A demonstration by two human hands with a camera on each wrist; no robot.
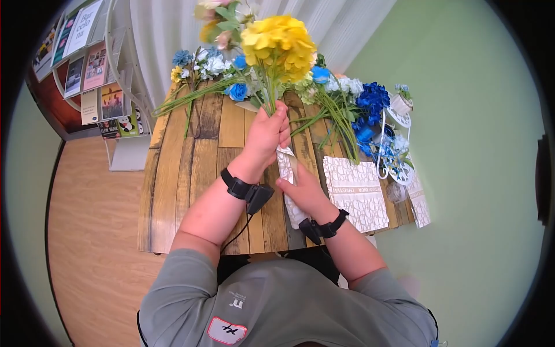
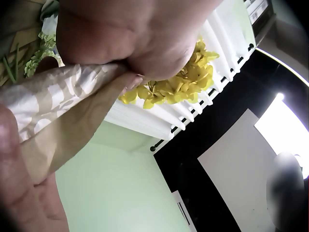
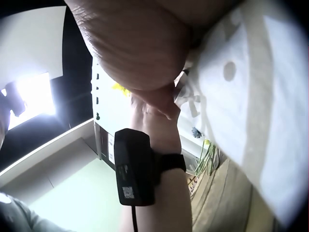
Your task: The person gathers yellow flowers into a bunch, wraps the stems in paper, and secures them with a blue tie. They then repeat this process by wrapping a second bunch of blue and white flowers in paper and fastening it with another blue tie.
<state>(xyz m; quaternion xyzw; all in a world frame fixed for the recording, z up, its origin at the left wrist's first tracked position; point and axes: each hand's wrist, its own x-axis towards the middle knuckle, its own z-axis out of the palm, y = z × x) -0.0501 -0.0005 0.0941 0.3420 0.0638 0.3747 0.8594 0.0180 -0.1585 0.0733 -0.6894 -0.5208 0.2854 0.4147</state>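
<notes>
My left hand (image 1: 267,136) grips the stems of an upright bouquet, with a yellow flower head (image 1: 278,46) in front and pink blooms (image 1: 222,39) behind it. White-and-beige patterned paper (image 1: 287,173) is wrapped around the lower stems, below that hand. On the paper's right side, my right hand (image 1: 307,194) holds it, thumb across the front. In the left wrist view the wrap (image 2: 63,101) shows a plain tan inner face (image 2: 72,140) beside the left palm. The right wrist view has the paper (image 3: 251,87) close up; the right fingertips are hidden there.
Blue, white and green artificial flowers (image 1: 234,91) lie along the back of the wooden table (image 1: 205,168). Patterned sheets (image 1: 356,194) lie at the right, near a white metal stand (image 1: 381,150) and a small potted plant (image 1: 402,103). A magazine rack (image 1: 124,75) stands at the left.
</notes>
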